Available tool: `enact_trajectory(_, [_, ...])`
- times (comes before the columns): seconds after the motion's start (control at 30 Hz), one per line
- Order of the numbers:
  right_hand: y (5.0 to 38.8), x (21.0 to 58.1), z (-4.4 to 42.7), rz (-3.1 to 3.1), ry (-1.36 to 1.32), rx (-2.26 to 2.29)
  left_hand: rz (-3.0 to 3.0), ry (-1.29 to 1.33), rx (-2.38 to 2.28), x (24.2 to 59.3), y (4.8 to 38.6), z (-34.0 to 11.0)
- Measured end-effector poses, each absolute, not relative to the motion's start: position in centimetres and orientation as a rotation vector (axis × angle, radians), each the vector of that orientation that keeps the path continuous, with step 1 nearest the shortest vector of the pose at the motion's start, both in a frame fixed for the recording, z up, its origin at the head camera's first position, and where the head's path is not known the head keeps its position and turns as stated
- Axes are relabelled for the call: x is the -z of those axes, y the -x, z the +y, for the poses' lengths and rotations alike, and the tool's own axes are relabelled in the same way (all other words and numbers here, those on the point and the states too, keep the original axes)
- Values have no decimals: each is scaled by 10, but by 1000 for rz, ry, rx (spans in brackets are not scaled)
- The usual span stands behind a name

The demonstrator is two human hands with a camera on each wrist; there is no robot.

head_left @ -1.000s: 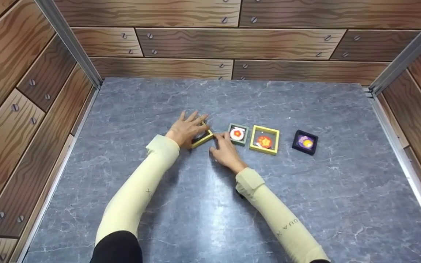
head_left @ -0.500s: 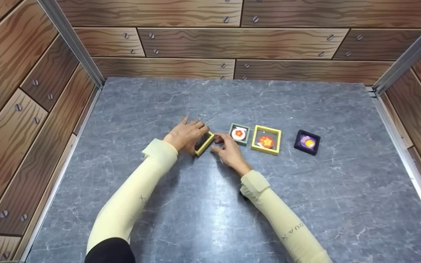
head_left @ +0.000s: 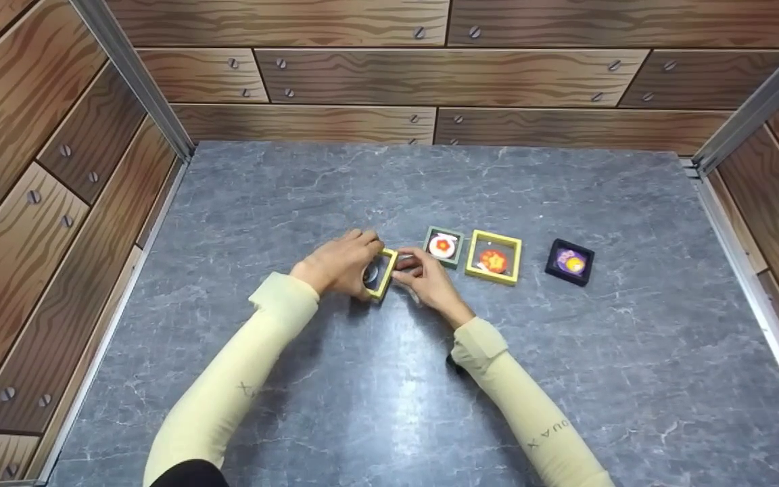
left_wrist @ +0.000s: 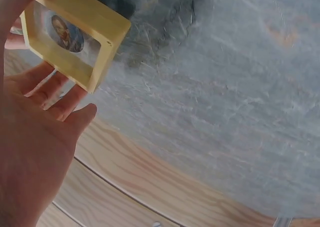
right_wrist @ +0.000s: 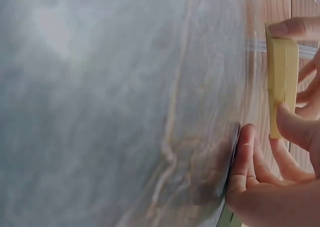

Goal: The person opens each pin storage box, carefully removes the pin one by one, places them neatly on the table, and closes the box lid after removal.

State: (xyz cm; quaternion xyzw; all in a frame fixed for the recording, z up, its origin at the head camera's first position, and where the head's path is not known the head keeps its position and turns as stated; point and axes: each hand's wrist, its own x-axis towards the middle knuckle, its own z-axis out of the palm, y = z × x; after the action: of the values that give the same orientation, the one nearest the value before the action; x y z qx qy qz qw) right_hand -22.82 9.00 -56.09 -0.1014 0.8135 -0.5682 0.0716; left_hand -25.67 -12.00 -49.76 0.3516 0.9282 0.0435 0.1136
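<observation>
A yellow square frame (head_left: 387,265) is held tilted up in the head view, between the two hands. My left hand (head_left: 341,264) grips its left side between thumb and fingers. The right hand (head_left: 429,279) has thumb and forefinger at its right edge; the right wrist view has them pinching the yellow frame (right_wrist: 283,79) near one end. Through the clear pane of the frame (left_wrist: 107,29), a small oval portrait (left_wrist: 67,33) shows in the left wrist view.
Right of the hands lie a green frame with a red-and-white disc (head_left: 442,246), a larger yellow frame (head_left: 512,261) and a black frame with a purple disc (head_left: 571,262). Wood-patterned walls (head_left: 430,78) surround the grey marbled tabletop (head_left: 389,406).
The yellow frame has turned from lying under my spread left hand to a raised tilt. The left fingers have curled round it, and the left hand has come slightly nearer. The right hand has moved slightly rightward.
</observation>
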Motion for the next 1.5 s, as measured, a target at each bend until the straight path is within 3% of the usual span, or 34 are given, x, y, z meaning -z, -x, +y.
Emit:
enact_trajectory(0.63, [237,558,106,1912,310,1766,2673,-867,-645,508,224,-133])
enact_trajectory(1.5, [238,559,117,1726,304,1799,2663,-887,-744,513,217,-130])
